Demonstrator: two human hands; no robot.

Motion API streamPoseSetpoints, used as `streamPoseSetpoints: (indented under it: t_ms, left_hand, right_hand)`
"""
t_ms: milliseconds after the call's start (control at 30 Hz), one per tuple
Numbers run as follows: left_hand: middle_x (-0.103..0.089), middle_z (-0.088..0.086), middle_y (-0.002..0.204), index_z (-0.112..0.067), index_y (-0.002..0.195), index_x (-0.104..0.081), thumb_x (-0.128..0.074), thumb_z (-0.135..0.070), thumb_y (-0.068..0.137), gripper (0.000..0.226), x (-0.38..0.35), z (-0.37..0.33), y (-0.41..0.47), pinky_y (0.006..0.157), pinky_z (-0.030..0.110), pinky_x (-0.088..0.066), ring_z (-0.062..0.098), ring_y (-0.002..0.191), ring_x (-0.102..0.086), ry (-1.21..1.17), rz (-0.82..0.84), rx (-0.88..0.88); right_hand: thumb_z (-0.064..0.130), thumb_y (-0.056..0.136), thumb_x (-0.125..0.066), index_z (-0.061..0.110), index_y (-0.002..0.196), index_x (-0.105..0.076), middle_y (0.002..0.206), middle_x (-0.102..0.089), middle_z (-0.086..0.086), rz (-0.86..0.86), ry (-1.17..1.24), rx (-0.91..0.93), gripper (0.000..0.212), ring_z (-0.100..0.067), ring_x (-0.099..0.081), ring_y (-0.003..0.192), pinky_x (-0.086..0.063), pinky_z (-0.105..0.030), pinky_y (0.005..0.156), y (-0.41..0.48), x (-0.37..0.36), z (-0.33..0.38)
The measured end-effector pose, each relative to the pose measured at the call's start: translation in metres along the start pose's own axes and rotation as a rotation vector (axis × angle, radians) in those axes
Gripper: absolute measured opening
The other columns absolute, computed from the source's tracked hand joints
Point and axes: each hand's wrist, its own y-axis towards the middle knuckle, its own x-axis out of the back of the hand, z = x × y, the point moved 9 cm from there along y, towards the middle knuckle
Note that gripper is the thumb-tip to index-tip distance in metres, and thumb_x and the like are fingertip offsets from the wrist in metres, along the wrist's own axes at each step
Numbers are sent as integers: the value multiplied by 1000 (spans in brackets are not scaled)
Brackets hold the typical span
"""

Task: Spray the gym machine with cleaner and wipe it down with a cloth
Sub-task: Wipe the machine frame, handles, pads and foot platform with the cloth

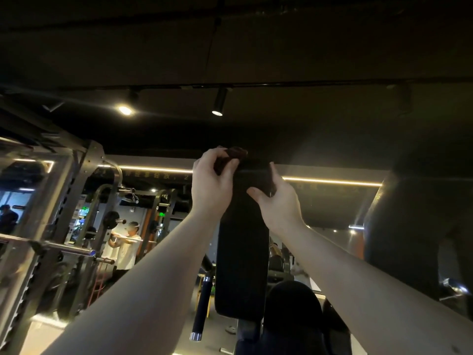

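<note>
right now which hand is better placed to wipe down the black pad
Left, probably. The left hand grips the dark cloth at the top of the black pad, so it can drag straight down the face. The right hand grips the pad's side edge and has no cloth.

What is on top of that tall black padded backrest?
A dark brown cloth, gripped by the left hand, sits on the backrest's top edge; the right hand holds its corner. The edge beneath is hidden.
</note>
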Motion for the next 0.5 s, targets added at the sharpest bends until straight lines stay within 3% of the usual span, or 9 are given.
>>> streamPoseSetpoints:
  t_ms: [133,500]
  left_hand:
    - [-64,-13,114,-25,121,-62,-64,-30,100,21,11,5,-12,97,44,-58,6,110,-63,-91,-77,92]
    - [-58,-22,119,-32,130,-54,-45,-34,108,25,9,23,-34,101,54,-52,10,117,-58,-186,-142,78]
  right_hand:
    - [31,95,-72,30,142,-51,131,-65,8,10,80,-46,52,-14,-59,128,-51,-44,108,-13,-9,-15]
    - [20,99,-67,26,135,-55,127,-67,6,-10,-30,-71,38,-14,-63,121,-54,-37,103,-17,-16,-35]
